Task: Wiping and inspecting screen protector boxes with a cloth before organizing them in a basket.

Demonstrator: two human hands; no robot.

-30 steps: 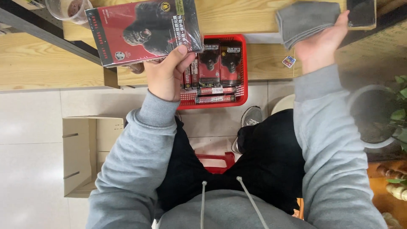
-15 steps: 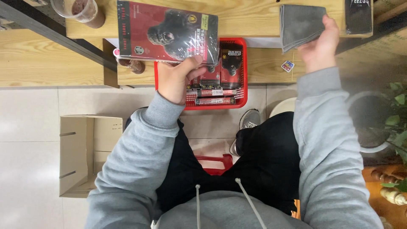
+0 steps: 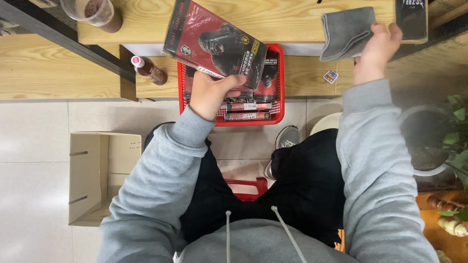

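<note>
My left hand [image 3: 212, 92] grips a flat red-and-black packaged product [image 3: 214, 45] by its lower edge, holding it tilted above a red plastic basket [image 3: 279, 83]. The basket sits on a low wooden shelf [image 3: 297, 75] and holds several similar red-and-black packages. My right hand [image 3: 375, 46] is raised at the upper right and holds a folded grey cloth [image 3: 347, 31] in front of the upper wooden shelf. Both arms wear grey sleeves.
A small brown bottle [image 3: 150, 71] with a white cap lies on the shelf left of the basket. A plastic cup [image 3: 97, 12] with a brown drink stands at top left. An open cardboard box [image 3: 100, 175] sits on the tiled floor. A potted plant [image 3: 438, 141] is at right.
My left hand has carried the package rightward and tilted it over the basket. My right hand with the cloth has stayed near the upper shelf.
</note>
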